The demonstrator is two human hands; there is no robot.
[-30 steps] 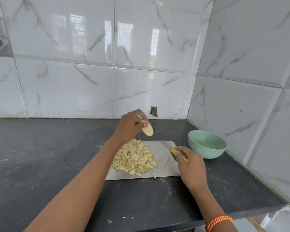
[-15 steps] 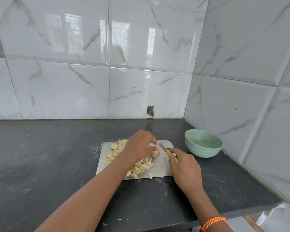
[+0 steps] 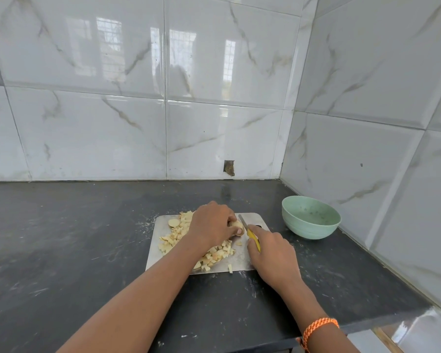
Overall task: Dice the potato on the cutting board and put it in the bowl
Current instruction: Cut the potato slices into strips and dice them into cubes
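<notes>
The fingers (image 3: 233,226) of the left hand (image 3: 211,225) were curled round a small pale piece of potato (image 3: 237,224) and pinched it down on the flat silver metal cutting board (image 3: 239,258). The piece sat just under those fingertips, at the right edge of the hand. Its long way could not be told, since most of it was hidden by the hand.

The right hand (image 3: 273,256) was wrapped round the yellow handle of a small knife (image 3: 250,231). The grey blade pointed away from the person and a bit to the left, and lay right beside the potato piece, on its right side. I could not tell if the edge was touching the piece or was just next to it. So the next cut would likely come down at that spot, very close to the left fingertips, and that is where a slip could hurt.

A big pile of little pale potato cubes (image 3: 214,253) lay on the board, partly under the left arm. A few round slices (image 3: 174,222) sat at the far left of the pile, not cut small yet.

The light green round bowl (image 3: 309,222) stood on the dark desk (image 3: 74,238), to the right of the board and apart from it. It looked like no potato was in it, only tiny specks. The right hand was nearer to it
</notes>
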